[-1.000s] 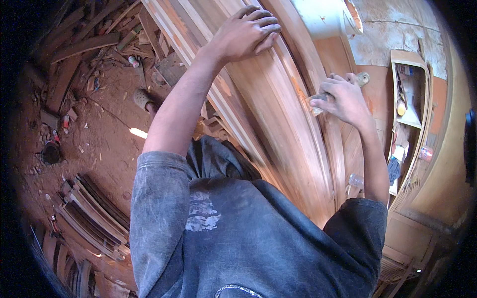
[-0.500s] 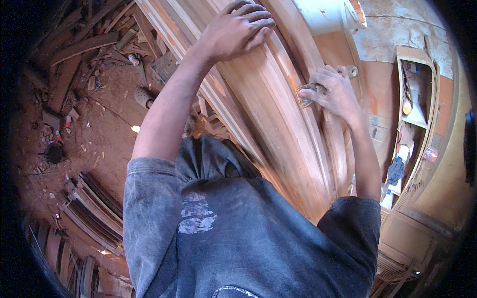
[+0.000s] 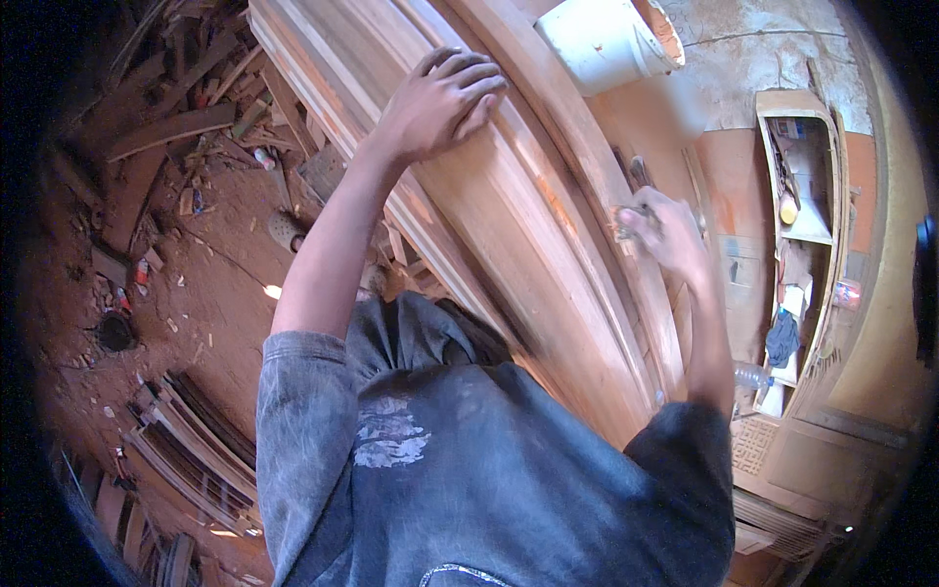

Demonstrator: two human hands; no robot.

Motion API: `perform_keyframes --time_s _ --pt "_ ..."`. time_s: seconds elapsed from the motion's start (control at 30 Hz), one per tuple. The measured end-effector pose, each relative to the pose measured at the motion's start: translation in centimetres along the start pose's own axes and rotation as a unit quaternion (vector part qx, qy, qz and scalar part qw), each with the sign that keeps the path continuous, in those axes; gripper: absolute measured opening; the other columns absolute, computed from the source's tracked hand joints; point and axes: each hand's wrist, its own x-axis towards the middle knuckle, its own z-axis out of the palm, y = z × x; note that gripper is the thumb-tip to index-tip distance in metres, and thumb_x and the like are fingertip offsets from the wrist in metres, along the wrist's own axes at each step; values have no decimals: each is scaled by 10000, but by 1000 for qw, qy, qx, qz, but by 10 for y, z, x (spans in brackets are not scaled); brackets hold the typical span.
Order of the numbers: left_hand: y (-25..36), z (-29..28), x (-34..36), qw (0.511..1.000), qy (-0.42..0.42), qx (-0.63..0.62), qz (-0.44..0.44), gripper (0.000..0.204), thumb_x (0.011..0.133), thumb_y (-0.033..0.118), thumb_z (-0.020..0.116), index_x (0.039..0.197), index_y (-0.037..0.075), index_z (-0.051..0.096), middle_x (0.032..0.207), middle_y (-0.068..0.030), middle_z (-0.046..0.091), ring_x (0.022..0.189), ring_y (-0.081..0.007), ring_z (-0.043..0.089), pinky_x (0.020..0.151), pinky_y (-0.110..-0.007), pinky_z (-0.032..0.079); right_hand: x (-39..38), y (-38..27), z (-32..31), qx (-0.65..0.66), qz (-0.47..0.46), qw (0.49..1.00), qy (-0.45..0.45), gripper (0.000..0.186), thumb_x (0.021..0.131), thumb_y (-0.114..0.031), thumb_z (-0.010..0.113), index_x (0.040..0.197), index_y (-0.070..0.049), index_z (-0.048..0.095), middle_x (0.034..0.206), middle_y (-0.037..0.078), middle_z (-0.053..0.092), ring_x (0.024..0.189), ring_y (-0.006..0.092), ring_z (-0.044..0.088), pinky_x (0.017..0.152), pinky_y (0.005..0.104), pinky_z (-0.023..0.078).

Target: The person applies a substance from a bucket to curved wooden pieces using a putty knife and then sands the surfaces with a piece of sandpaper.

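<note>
evidently, your left hand [image 3: 445, 110] lies over the long wooden panel [image 3: 499, 220] in front of you, probably steadying it; whether its bent fingers grip, i can't tell. your right hand [image 3: 667, 233] clasps a blurred hand tool [image 3: 622, 222], likely for control, at the curved wooden strip [image 3: 658, 318].

left hand [image 3: 440, 108] on wood [image 3: 479, 210], white bucket [image 3: 599, 47]

Long boards [image 3: 469, 205] stretch before a person [image 3: 518, 470], the left hand [image 3: 440, 106] resting on them, the right hand [image 3: 665, 230] at their right side, a bucket [image 3: 595, 49] beyond it. Scrap wood [image 3: 176, 132] and stacked strips [image 3: 201, 430] lie on the floor [image 3: 220, 293] at left, a cabinet [image 3: 793, 102] at far right.
</note>
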Motion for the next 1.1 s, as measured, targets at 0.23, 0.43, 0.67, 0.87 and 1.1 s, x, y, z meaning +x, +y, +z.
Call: perform_keyframes --time_s 0.23,0.43,0.67,0.87,1.1 --pt "0 -17 4 999 -37 -3 5 331 974 186 483 1239 107 664 1304 -98 638 1299 -291 527 1127 -456 339 -49 14 38 104 61 990 77 377 1031 -320 522 1258 -35 428 1049 274 623 1011 472 610 852 516 481" --pt "-2 -19 14 999 -32 -21 35 347 1014 252 429 1165 88 695 1223 -97 674 1225 -302 578 1058 -439 366 -34 -19 36 20 -139 966 219 292 937 -302 660 1090 -59 611 1051 151 652 1037 342 622 944 474 443" --pt "-4 -13 12 999 -17 -16 39 360 1032 278 415 1172 90 689 1222 -91 676 1219 -304 582 1066 -442 374 33 -16 13 -45 -264 957 114 398 884 -487 668 797 -98 679 762 69 649 889 251 630 868 427 422" --pt "-5 -14 11 999 -15 -14 38 341 1019 272 445 1178 89 685 1225 -94 674 1217 -300 581 1068 -440 378 52 -28 21 -85 -303 944 99 466 856 -578 642 814 -118 697 799 74 681 917 265 642 900 468 430" --pt "-8 -11 5 999 -10 5 37 330 1002 260 469 1204 115 686 1239 -79 672 1232 -284 574 1093 -435 366 52 -26 25 -83 -273 955 82 457 863 -570 641 821 -118 700 814 85 670 930 279 643 930 483 427"
